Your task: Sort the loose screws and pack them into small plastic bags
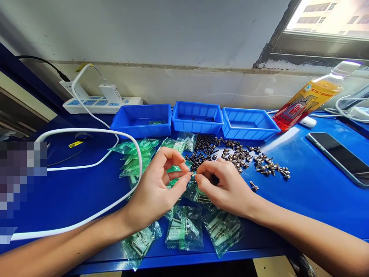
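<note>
My left hand (161, 184) and my right hand (227, 182) meet over the middle of the table. Between their fingertips is a small shiny metal piece (193, 175), perhaps a screw, mostly covered. My left thumb and a finger pinch it from one side, with the index finger raised; my right thumb and index finger close on the other end. Just beyond lie black screws (204, 148) and bronze-coloured hex-head screws (236, 154). Green-tinted plastic bags (138, 154) lie behind my left hand. Filled bags (184, 229) with screws and pale pieces rest beneath and in front of my hands.
Three blue bins (141, 119) line the wall side. A power strip (129, 101) with plugs stands back left. A thick white cable (86, 223) loops past my left forearm. At right are a drink bottle (311, 100), leaning in view, and a phone (340, 156).
</note>
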The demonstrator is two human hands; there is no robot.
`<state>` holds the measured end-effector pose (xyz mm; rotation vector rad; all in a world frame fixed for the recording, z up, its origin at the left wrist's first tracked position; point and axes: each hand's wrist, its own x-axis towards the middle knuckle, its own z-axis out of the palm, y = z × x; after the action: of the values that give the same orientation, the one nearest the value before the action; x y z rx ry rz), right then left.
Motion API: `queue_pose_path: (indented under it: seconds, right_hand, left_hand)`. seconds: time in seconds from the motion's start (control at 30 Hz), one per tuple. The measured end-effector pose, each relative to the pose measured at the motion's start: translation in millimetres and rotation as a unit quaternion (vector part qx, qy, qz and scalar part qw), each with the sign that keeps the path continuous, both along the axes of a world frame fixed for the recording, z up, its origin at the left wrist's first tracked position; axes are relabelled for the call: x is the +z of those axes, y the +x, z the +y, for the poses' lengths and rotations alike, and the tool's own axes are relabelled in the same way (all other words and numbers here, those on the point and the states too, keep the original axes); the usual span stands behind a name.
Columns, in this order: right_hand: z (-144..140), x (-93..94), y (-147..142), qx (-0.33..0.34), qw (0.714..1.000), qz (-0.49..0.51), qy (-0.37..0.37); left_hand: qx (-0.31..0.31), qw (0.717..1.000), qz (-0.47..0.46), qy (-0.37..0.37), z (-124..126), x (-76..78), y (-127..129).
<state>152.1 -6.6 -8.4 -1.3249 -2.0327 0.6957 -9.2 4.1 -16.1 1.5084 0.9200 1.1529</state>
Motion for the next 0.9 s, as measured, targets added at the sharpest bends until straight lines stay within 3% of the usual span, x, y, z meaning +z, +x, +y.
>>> queue_pose_path:
  seconds: [0.37, 0.9]
  right_hand:
    - [0.2, -1.1, 0.1, 0.015, 0.999, -0.022, 0.019]
    - [1.4, -10.8, 3.6, 0.003, 0.983, -0.06, 0.171]
  left_hand:
    - [0.011, 1.0, 0.012, -0.002, -0.2, -0.1, 0.6]
    - [-0.014, 0.996, -0.015, -0.085, 12.0, -5.0, -1.1]
